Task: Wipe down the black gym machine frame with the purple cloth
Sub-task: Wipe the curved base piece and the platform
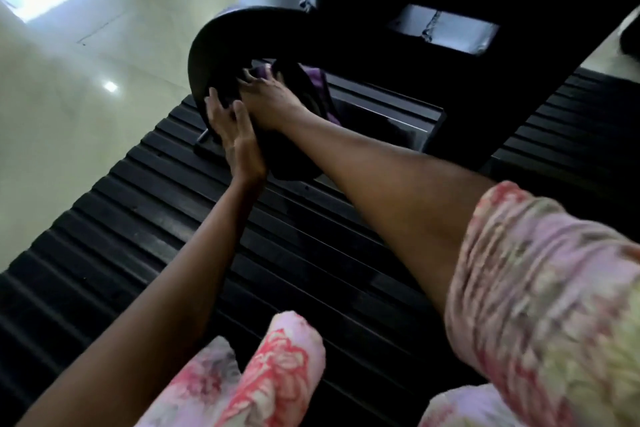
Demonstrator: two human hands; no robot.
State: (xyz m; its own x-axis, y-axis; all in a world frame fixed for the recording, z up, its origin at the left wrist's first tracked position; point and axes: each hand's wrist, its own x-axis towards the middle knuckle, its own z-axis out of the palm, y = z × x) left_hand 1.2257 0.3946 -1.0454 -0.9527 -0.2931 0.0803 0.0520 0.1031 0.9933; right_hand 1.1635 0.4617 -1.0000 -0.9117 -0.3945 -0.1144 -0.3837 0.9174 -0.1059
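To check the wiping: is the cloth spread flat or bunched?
Bunched: the cloth hangs crumpled over the frame beside the right hand.

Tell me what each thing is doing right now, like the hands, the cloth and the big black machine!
Left hand: fingers spread and lightly curled, touching the curved black bar.
Right hand: presses the purple cloth against the bar.
Purple cloth: bunched up, partly hidden behind the right hand and the bar, one end hanging down.
Curved black bar: part of the gym machine frame, dark; too dim to tell clean from dusty.
Ribbed black mat: lying flat under the machine.
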